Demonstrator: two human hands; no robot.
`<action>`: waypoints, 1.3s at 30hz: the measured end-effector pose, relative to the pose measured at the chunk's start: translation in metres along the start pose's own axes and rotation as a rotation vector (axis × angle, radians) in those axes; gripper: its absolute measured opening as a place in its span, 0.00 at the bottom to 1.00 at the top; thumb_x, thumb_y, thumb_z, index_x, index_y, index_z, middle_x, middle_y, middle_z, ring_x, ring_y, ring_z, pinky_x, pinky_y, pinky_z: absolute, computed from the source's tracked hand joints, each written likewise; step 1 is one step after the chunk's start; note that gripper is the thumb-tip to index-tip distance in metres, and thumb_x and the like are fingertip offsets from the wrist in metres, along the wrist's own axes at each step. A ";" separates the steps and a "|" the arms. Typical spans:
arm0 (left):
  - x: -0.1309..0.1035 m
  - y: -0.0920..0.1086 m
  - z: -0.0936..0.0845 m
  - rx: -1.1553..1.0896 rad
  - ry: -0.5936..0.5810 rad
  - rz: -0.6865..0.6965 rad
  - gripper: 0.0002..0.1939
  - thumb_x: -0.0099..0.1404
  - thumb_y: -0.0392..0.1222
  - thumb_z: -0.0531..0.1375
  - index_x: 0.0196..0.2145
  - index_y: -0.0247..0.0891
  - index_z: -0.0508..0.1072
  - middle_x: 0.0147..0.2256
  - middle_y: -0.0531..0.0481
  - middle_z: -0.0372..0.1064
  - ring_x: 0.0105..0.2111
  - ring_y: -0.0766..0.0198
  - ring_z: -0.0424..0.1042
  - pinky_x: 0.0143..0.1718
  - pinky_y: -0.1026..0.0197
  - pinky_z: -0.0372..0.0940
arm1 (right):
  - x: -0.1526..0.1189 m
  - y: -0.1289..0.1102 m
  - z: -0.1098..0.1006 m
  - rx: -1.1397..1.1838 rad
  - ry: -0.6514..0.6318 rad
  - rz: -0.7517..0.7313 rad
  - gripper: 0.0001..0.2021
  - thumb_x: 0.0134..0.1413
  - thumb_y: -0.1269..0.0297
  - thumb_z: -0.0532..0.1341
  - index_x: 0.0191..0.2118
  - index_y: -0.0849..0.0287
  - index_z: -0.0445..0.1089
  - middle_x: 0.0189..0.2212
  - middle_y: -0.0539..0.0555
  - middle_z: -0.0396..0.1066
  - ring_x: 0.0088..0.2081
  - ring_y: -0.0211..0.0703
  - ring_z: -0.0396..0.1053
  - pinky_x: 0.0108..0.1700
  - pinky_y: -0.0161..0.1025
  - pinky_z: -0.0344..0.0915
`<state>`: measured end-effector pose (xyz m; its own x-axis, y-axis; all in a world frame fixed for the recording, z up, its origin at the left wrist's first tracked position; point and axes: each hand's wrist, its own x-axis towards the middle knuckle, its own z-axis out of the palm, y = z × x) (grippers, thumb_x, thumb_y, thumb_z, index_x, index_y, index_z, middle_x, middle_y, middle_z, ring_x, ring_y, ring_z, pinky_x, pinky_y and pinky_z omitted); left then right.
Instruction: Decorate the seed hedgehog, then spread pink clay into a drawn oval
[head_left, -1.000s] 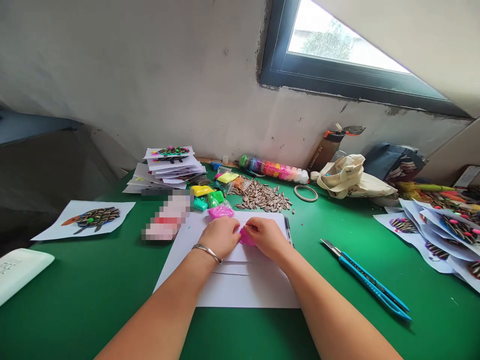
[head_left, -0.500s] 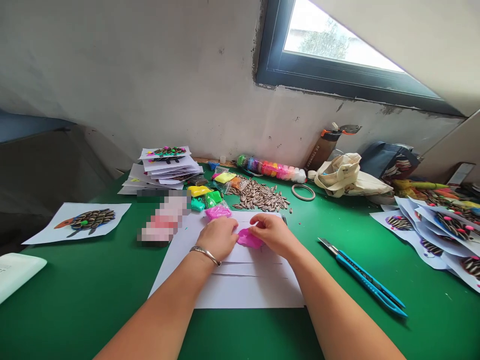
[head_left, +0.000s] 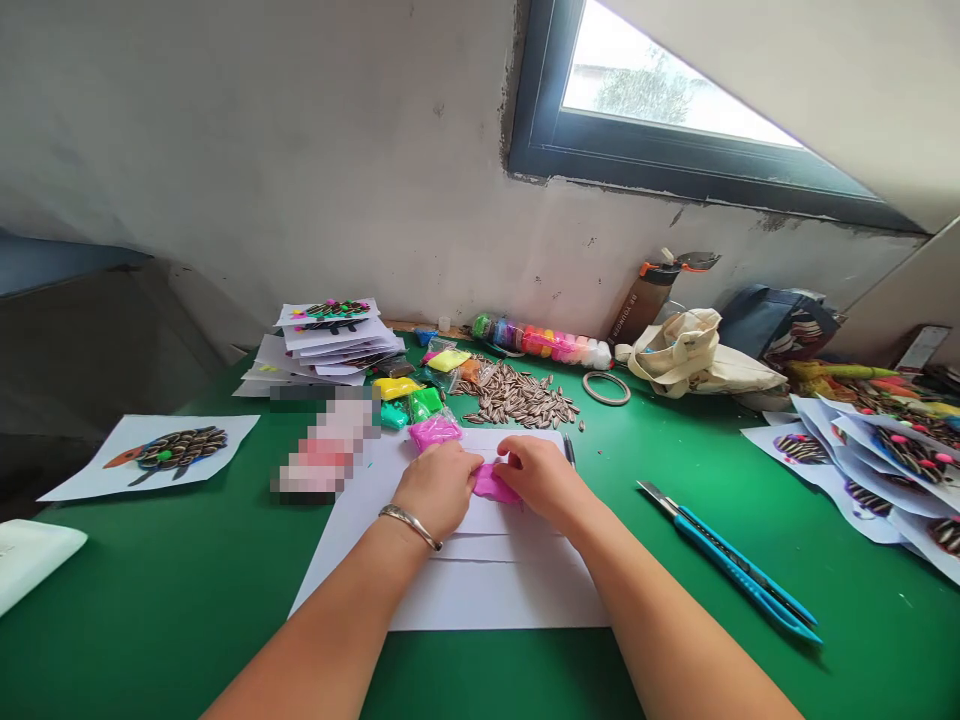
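Observation:
A flattened piece of pink modelling clay (head_left: 493, 486) lies on white paper sheets (head_left: 502, 598) in front of me. My left hand (head_left: 437, 488), with a silver bangle at the wrist, presses the clay's left edge with closed fingers. From the other side my right hand (head_left: 538, 474) has its fingers curled and pinched at the clay's upper right part. My hands hide some of its edges. Just beyond the left hand sits a plastic packet of pink clay (head_left: 436, 430). Part of a dark pen (head_left: 569, 450) shows beyond my right hand.
A blue utility knife (head_left: 731, 560) with its blade out lies to the right. Sunflower seeds (head_left: 529, 395), a tape roll (head_left: 606, 388) and a yellow clay packet (head_left: 397, 387) are farther back. Seed-covered pictures (head_left: 806, 447) lie right; a stack of sheets (head_left: 330, 350) stands back left.
The fingers of my right hand have shifted slightly over the pink clay and curled more. My left hand stays at its left edge. The whole view has tilted a little.

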<state>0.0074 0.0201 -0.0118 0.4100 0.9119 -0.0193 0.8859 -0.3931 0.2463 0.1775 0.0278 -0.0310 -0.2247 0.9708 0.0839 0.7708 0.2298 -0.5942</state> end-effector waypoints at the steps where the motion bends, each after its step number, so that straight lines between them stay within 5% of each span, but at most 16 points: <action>1: 0.000 0.000 0.000 0.007 -0.003 0.010 0.12 0.63 0.36 0.50 0.28 0.42 0.72 0.31 0.47 0.67 0.35 0.58 0.68 0.30 0.61 0.57 | 0.000 0.000 0.000 0.000 -0.001 -0.003 0.08 0.48 0.69 0.57 0.35 0.58 0.72 0.26 0.51 0.69 0.28 0.39 0.62 0.31 0.34 0.54; 9: -0.003 0.002 0.000 0.072 -0.009 0.043 0.14 0.66 0.38 0.49 0.31 0.41 0.74 0.35 0.45 0.68 0.34 0.59 0.67 0.29 0.61 0.57 | -0.003 0.001 -0.016 0.097 -0.026 0.013 0.09 0.52 0.66 0.53 0.30 0.58 0.70 0.27 0.49 0.70 0.30 0.37 0.64 0.31 0.33 0.56; 15: -0.003 0.003 0.001 0.095 -0.008 0.046 0.13 0.64 0.36 0.50 0.35 0.41 0.75 0.35 0.44 0.67 0.36 0.56 0.67 0.29 0.60 0.59 | -0.021 0.013 -0.026 0.151 -0.018 0.114 0.09 0.52 0.62 0.54 0.35 0.57 0.70 0.27 0.49 0.71 0.29 0.38 0.66 0.30 0.33 0.59; 21: -0.003 0.006 0.000 0.097 -0.005 0.028 0.14 0.64 0.35 0.49 0.35 0.41 0.74 0.35 0.45 0.68 0.37 0.57 0.68 0.33 0.60 0.60 | -0.031 0.010 -0.017 0.031 0.059 0.115 0.11 0.54 0.64 0.54 0.41 0.57 0.69 0.28 0.50 0.71 0.29 0.38 0.66 0.32 0.33 0.59; 28: -0.003 0.012 -0.005 0.104 -0.013 0.023 0.13 0.65 0.45 0.52 0.36 0.41 0.75 0.36 0.45 0.68 0.38 0.55 0.67 0.35 0.58 0.60 | -0.026 0.006 -0.002 -0.072 0.091 0.052 0.07 0.52 0.71 0.55 0.30 0.58 0.70 0.31 0.52 0.68 0.34 0.38 0.64 0.36 0.33 0.55; 39: -0.005 0.014 -0.006 0.129 -0.015 0.022 0.14 0.66 0.45 0.51 0.34 0.41 0.75 0.36 0.45 0.68 0.36 0.56 0.67 0.34 0.59 0.60 | -0.021 0.011 -0.005 -0.103 0.078 0.039 0.08 0.54 0.73 0.52 0.30 0.57 0.66 0.29 0.50 0.69 0.32 0.38 0.63 0.34 0.33 0.54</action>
<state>0.0162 0.0103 -0.0023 0.4319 0.9014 -0.0296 0.8968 -0.4258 0.1202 0.1940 0.0103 -0.0349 -0.1491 0.9806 0.1270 0.8363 0.1936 -0.5130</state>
